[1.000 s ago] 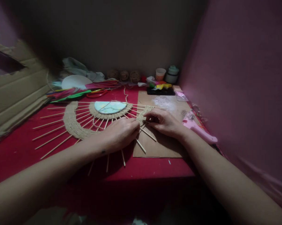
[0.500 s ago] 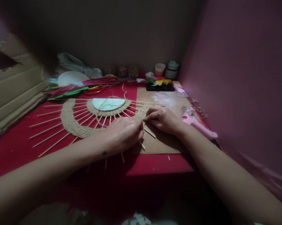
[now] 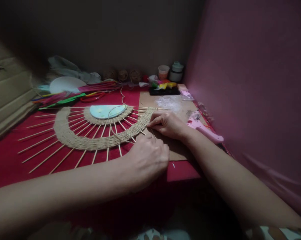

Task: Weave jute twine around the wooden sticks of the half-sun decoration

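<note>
A half-circle weaving lies flat: thin wooden sticks (image 3: 41,135) fan out from a pale blue half-disc (image 3: 107,111). Twine is woven round the disc, and a wider twine band (image 3: 90,144) crosses the sticks further out. My left hand (image 3: 149,158) is a closed fist over the lower right sticks, with a strand of twine (image 3: 110,125) running to it; its fingertips are hidden. With thumb and fingers pinched, my right hand (image 3: 167,124) grips the right end of the woven band. A short strand shows between the two hands.
Brown cardboard (image 3: 176,150) lies under the right side on the red cloth (image 3: 5,170). A pink glue gun (image 3: 205,131) is right of my right hand. Twine balls (image 3: 135,76), a cup (image 3: 163,72) and a jar (image 3: 176,71) stand behind. Pipe cleaners (image 3: 97,87) lie back left.
My left hand has moved right and toward me, uncovering the lower part of the woven band. My right hand keeps its pinch at the band. The whole view has shifted slightly.
</note>
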Available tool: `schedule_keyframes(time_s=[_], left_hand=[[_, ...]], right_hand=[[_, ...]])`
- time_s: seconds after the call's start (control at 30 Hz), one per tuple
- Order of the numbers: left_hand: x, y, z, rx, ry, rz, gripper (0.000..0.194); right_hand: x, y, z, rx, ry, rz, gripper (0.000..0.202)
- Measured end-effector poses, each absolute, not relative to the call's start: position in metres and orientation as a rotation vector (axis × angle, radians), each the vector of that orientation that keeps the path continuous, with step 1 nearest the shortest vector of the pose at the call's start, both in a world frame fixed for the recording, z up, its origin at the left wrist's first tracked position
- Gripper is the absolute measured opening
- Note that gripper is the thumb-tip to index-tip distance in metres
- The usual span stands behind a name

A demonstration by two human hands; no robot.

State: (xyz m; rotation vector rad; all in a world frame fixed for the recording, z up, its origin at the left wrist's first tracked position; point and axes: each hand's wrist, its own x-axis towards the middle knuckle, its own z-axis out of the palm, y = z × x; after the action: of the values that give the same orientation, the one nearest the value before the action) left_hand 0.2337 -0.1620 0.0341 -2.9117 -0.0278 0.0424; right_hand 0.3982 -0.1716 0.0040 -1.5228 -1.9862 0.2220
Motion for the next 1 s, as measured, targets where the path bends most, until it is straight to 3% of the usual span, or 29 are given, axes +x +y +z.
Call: schedule_keyframes(time_s=[0.17, 0.33, 0.47, 1.0], left_hand=[[0.207, -0.138, 0.055, -2.904, -0.111, 0.264, 0.012], [0.183, -0.089, 0.064, -3.112, -0.405, 0.047, 0.023], [0.175, -0.06, 0.062, -3.143, -0.626, 0.014, 0.018], [0.163, -0.053, 0.055, -3.563, -0.372, 0.235, 0.022]], right_hand=[[0.398, -0.171, 0.003, -1.514, -1.98, 0.202, 0.022], [0.397, -0.174, 0.005, -1.511, -1.988, 0.185, 0.02], [0.395, -0.176, 0.006, -1.506, -1.982, 0.21, 0.019], [0.371, -0.183, 0.012, -1.267, -1.987, 0.141, 0.017]])
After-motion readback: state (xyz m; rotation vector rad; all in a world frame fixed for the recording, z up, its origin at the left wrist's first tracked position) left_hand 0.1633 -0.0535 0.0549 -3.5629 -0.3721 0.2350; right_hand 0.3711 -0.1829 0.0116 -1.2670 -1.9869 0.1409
